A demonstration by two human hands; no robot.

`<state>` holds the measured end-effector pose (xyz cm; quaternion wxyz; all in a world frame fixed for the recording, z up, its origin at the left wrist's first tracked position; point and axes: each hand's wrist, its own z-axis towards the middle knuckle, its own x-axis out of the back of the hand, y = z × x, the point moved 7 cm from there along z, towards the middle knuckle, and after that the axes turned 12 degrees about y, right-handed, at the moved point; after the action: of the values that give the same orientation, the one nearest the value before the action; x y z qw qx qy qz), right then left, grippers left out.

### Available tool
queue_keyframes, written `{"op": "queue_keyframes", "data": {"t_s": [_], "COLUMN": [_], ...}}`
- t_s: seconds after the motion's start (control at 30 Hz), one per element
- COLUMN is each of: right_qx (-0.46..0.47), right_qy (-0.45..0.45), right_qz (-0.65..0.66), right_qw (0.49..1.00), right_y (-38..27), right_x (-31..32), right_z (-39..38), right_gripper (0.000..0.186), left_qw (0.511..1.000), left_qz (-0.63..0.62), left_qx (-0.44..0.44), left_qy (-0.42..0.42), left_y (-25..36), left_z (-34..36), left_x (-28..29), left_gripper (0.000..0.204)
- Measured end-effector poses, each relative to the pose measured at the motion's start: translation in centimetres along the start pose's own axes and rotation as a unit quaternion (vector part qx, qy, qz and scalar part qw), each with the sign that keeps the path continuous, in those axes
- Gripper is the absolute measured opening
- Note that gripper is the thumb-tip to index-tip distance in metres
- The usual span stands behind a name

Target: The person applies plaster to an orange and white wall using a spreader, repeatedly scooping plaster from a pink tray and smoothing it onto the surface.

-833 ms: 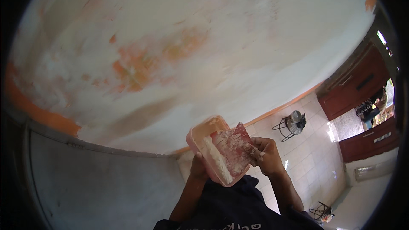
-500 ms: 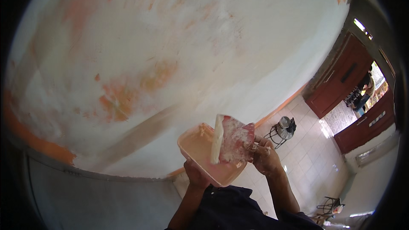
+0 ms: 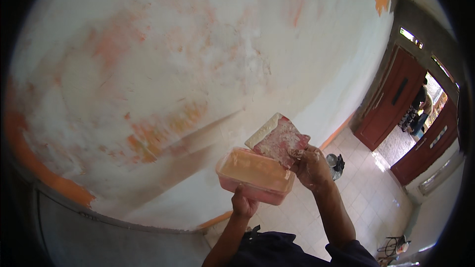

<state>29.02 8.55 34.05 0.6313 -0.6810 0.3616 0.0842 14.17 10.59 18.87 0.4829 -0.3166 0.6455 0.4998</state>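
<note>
My left hand [image 3: 244, 203] is closed on the near side of a pinkish plastic tub [image 3: 255, 193], which has a pale paste spread over its inside. My right hand [image 3: 312, 169] grips a red putty spreader [image 3: 282, 141] by its near right end. Dried filler coats the spreader's face, and a thick strip of wet white putty lies along its far left edge. The spreader hangs over the tub's far right rim, close to the wall [image 3: 208, 69]. That wall is whitish, with orange patches showing through the smeared filler.
On the right, a stool with a metal pot [image 3: 332, 160] stands on the tiled floor [image 3: 363, 202]. Red double doors [image 3: 396, 94] stand partly open, with people [image 3: 420, 106] beyond them. Another stool [image 3: 394, 245] is at lower right. A grey panel [image 3: 123, 240] borders the wall at lower left.
My right hand has raised the putty spreader up out of the tub and tilted it toward the wall. The tub has turned and moved slightly right. The view has shifted a little.
</note>
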Motion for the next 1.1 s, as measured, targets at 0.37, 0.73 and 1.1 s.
{"op": "queue_keyframes", "data": {"t_s": [0.37, 0.73, 1.1], "right_qx": [0.118, 0.144, 0.118], "right_qy": [-0.036, -0.002, 0.105], "right_qz": [-0.003, -0.158, -0.107], "right_qw": [0.992, 0.977, 0.982], "right_y": [-7.8, -18.6, -13.0], "right_x": [-5.9, -21.8, -7.3], "right_z": [7.1, 5.6, 4.7], "right_gripper": [0.022, 0.017, 0.013], "left_qw": [1.0, 0.999, 0.998], "left_qz": [-0.018, -0.042, -0.061], "left_qx": [0.011, -0.007, 0.002], "left_qy": [-0.021, -0.022, -0.003], "left_y": [-1.0, -0.4, -0.6], "left_z": [0.4, -0.3, -1.0], "left_x": [-3.4, -3.5, -3.1], "left_gripper": [0.051, 0.051, 0.052]}}
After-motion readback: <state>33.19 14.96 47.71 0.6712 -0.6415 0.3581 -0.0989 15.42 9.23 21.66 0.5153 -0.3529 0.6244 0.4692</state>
